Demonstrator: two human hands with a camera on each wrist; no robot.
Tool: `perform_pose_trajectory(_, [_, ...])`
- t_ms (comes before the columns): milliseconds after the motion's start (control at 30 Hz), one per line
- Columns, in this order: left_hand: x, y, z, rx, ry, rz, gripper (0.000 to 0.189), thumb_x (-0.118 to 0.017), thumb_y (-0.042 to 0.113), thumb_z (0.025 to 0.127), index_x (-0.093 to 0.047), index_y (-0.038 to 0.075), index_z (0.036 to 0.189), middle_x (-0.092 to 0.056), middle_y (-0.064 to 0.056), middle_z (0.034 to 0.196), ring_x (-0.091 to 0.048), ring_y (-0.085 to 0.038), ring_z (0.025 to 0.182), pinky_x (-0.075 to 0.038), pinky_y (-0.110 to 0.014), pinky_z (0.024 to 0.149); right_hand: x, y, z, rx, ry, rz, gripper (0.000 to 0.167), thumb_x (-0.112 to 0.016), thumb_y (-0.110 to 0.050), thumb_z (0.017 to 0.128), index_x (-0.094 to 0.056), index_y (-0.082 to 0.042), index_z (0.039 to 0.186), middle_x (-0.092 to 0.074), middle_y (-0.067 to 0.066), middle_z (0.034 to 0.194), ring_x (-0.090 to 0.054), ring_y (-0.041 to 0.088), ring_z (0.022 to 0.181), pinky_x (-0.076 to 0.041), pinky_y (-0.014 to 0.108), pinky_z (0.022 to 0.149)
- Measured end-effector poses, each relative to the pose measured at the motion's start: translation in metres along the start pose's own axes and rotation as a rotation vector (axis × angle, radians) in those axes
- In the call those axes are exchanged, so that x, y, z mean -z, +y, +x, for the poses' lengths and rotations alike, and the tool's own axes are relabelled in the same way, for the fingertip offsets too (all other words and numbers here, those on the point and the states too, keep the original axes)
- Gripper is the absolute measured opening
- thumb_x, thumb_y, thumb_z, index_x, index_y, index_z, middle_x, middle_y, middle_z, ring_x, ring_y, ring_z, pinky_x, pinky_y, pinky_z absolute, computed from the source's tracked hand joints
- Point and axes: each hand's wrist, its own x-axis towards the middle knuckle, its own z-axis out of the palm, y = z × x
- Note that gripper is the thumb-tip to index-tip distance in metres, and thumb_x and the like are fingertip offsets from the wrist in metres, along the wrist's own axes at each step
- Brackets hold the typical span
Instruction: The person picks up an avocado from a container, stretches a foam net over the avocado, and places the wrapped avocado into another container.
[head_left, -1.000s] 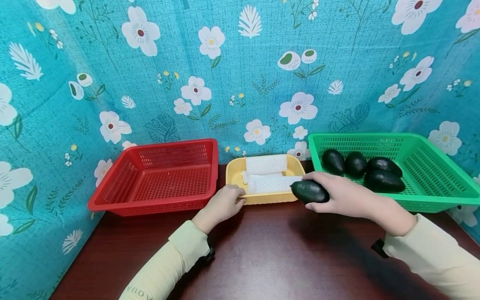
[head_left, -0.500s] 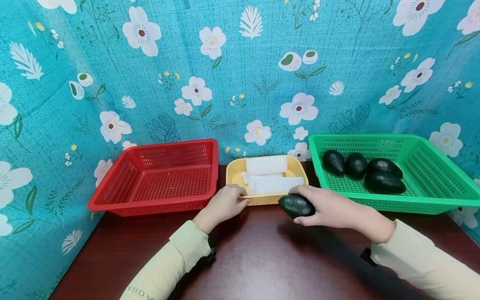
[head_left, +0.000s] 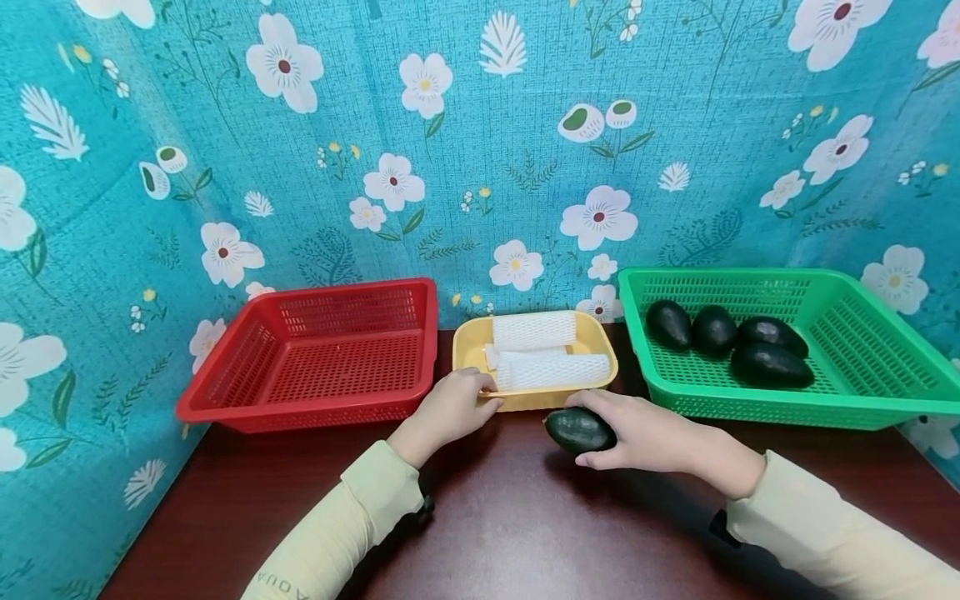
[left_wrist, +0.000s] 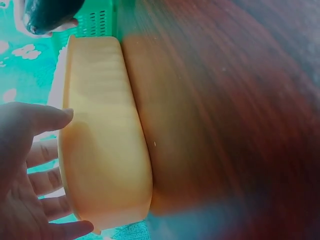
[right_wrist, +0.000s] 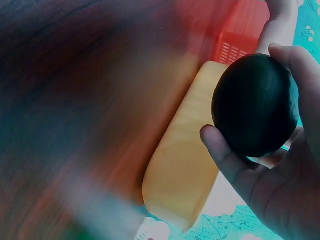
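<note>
In the head view my right hand (head_left: 637,432) holds a dark green avocado (head_left: 579,430) above the table, just in front of the yellow plastic tray (head_left: 547,400). The right wrist view shows thumb and fingers around the avocado (right_wrist: 255,105). My left hand (head_left: 450,408) grips the tray's front left rim, its thumb outside and the other fingers over the edge; the left wrist view shows this hand (left_wrist: 30,175) at the tray wall (left_wrist: 105,135). White foam net sleeves (head_left: 555,372) lie in the tray. Several more avocados (head_left: 771,364) lie in the green basket (head_left: 802,404).
A red plastic basket (head_left: 315,408) stands left of the tray, close to my left hand. The green basket is on the right. All rest on a dark red-brown table (head_left: 510,517), with a blue flowered cloth (head_left: 465,125) hanging behind.
My right hand has carried the avocado left and toward me, from beside the green basket to in front of the tray. The left hand has stayed almost still on the rim.
</note>
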Motion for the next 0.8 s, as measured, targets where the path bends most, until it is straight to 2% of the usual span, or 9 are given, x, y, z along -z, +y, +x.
perform_pose_trajectory(300, [0.006,0.004,0.003,0.015,0.023,0.014,0.022,-0.074,0.029,0.096,-0.076,0.008,0.102,-0.072,-0.004,0.099,-0.068,-0.019,0.093,-0.056,-0.035,0.083,-0.012,0.003,0.003,0.046,0.000,0.002,0.061,-0.078,-0.046,0.089,-0.056,-0.010,0.134,-0.061,0.000,0.117,-0.060,0.011,0.094,-0.055,0.032,0.078])
perform_pose_trajectory(533, [0.008,0.009,0.007,-0.011,0.031,-0.077,0.031,-0.074,0.032,0.095,-0.075,0.005,0.109,-0.072,-0.009,0.106,-0.068,-0.024,0.099,-0.057,-0.037,0.086,-0.022,0.002,0.005,0.053,-0.019,0.001,0.059,-0.080,-0.045,0.089,-0.056,-0.014,0.132,-0.061,-0.003,0.117,-0.061,0.009,0.095,-0.055,0.033,0.080])
perform_pose_trajectory(800, [0.006,0.014,0.012,0.043,0.076,-0.151,0.041,-0.074,0.033,0.096,-0.064,0.004,0.123,-0.067,-0.011,0.122,-0.064,-0.028,0.111,-0.054,-0.041,0.094,-0.033,0.005,0.005,0.078,-0.033,-0.007,0.059,-0.080,-0.046,0.088,-0.056,-0.014,0.131,-0.060,-0.003,0.118,-0.062,0.009,0.095,-0.055,0.032,0.081])
